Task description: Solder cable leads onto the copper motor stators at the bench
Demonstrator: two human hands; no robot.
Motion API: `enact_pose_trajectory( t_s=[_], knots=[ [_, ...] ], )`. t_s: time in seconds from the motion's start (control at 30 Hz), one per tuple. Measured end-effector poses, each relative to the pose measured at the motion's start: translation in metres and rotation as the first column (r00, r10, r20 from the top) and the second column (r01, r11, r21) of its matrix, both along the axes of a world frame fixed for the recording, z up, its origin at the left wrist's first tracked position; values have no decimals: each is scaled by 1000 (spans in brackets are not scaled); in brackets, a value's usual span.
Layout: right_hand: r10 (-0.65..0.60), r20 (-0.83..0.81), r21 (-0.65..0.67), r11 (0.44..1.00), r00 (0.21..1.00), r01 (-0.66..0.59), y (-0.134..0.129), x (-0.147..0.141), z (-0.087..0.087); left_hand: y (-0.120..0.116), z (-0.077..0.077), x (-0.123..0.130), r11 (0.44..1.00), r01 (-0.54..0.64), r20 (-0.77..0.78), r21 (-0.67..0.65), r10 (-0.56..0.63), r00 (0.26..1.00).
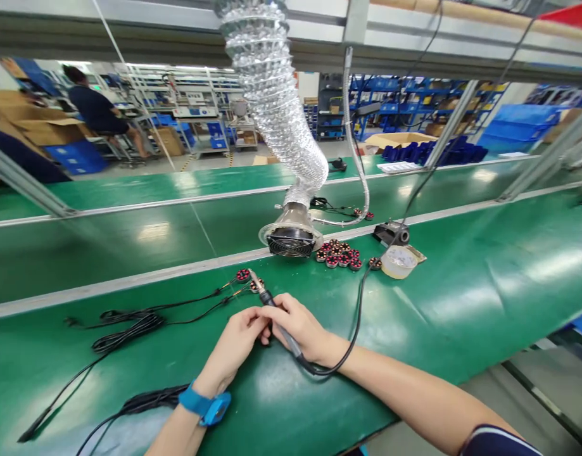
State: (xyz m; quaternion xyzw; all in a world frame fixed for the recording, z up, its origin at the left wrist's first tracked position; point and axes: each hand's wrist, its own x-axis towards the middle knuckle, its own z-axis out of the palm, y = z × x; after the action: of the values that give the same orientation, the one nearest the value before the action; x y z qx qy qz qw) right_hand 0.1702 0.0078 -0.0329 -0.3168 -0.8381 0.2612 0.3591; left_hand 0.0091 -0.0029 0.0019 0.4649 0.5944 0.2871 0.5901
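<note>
My right hand (297, 326) is closed around the handle of a soldering iron (268, 299), whose tip points up and left toward two small round motor coils. The left one (243, 275) is red and black; the other (256, 285) lies beside the tip. Against my right hand, my left hand (240, 339), with a blue wrist strap (205, 405), has its fingers pinched together; what they hold is hidden. Black cables (129, 329) run from the two coils to a bundle on the left. Another black cable bundle (152, 400) lies by my left wrist.
A fan hood (293, 231) on a silver duct (281, 95) hangs beyond my hands. Several coils (338, 253), a round tub (399, 262) and a black iron stand (391, 233) are on the green table (461, 278). A person (95, 104) sits in the back left.
</note>
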Motion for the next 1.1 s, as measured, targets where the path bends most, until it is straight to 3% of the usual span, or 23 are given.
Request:
enact_pose_trajectory(
  t_s=[0.1, 0.3, 0.6, 0.87, 1.1],
  knots=[
    [-34, -49, 29, 999, 998, 35, 0, -2, -9, 0, -3, 0, 999, -34, 19, -19, 34, 999],
    [-122, -207, -102, 989, 971, 102, 0, -1, -14, 0, -9, -4, 996, -83, 46, -40, 85, 995],
    [-107, -216, -180, 981, 971, 68, -1, 4, -14, -2, -14, -7, 994, -101, 24, -36, 102, 995],
    [-246, -297, -244, 954, 923, 175, 1, -5, -18, -3, -12, -6, 995, -95, -6, -39, 95, 995],
    [-270, -317, -255, 948, 909, 192, -2, 3, -3, -2, -10, -5, 995, -89, -30, -34, 88, 996]
  ],
)
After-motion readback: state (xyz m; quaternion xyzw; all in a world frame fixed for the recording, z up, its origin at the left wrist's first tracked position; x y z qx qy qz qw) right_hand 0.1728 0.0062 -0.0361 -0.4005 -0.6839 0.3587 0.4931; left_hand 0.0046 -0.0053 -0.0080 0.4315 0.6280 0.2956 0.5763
